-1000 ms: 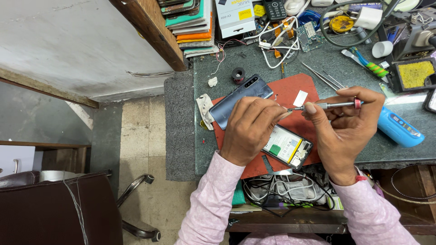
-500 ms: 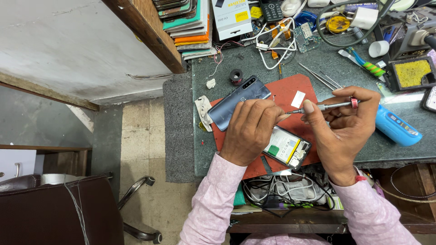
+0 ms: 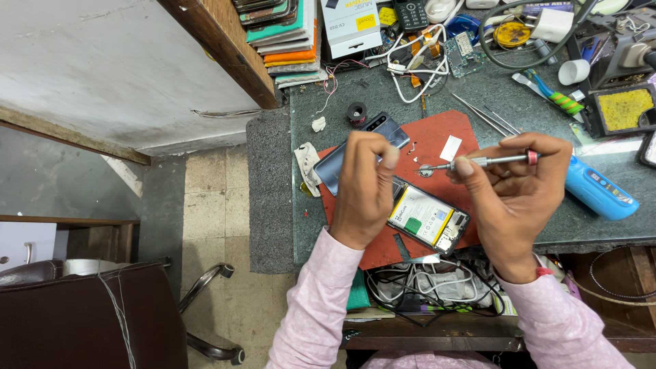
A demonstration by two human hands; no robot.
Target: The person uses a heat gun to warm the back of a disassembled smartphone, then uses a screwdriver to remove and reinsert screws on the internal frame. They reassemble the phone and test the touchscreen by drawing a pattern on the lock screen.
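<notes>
Hands barely shifted, slim silver screwdriver [image 3: 482, 162], red-ringed end

My left hand [image 3: 364, 188] hides the middle of the opened phone [image 3: 429, 219] and whatever its fingertips pinch at the screwdriver [image 3: 478, 162] tip, while the frame's right edge crops the soldering station [image 3: 625, 48].

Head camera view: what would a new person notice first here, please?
First, the two hands meeting over the red mat: the right hand holds a slim screwdriver, the left hand closes by its tip. Below them lies an opened phone with its battery showing; right of them, a blue tool.
</notes>
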